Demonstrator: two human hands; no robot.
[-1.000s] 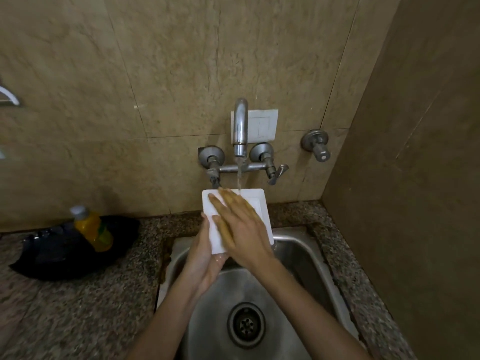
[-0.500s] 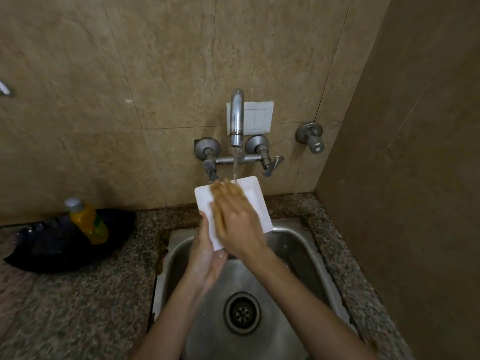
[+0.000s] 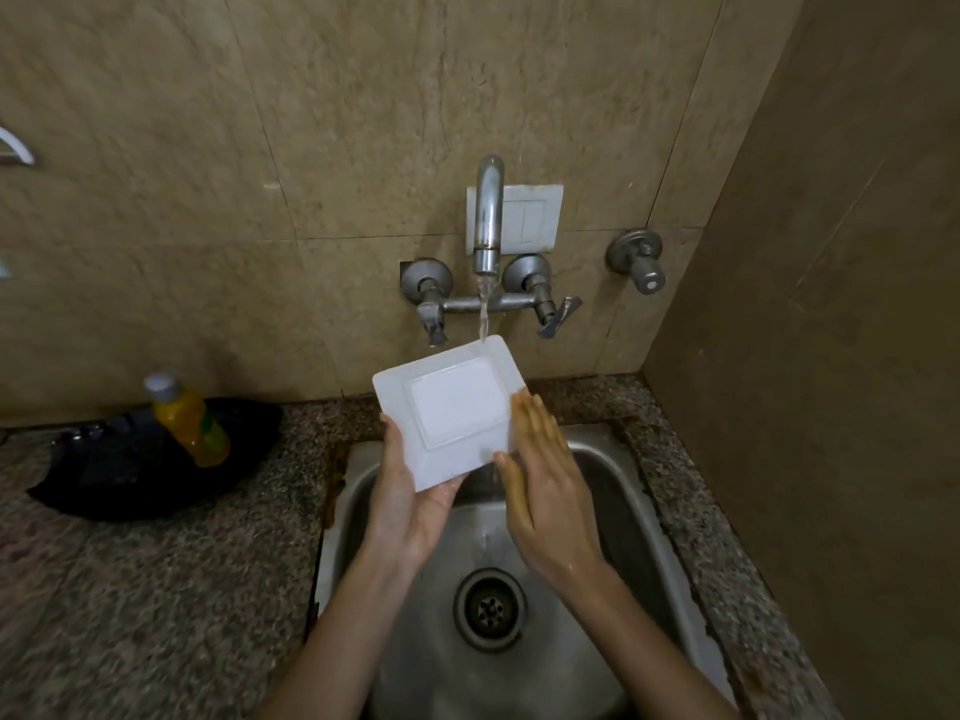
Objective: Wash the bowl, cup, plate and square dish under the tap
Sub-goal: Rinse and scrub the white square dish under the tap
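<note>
Left forearm [image 3: 353,615]: bare, rising from the lower edge and slanting up and to the right.
Left hand [image 3: 415,496]: wet, palm turned up. It cradles the near corner of the square dish [image 3: 452,402] from below, with the thumb lying along the dish's left edge and the fingers hidden beneath.
Right forearm [image 3: 639,631]: bare, rising from the lower right and slanting up and to the left.
Right hand [image 3: 550,501]: back toward the camera, holding nothing.
Right fingers [image 3: 535,423]: straight, close together, pointing away, laid against the dish's right edge.
Hands: near each other, not touching.
</note>
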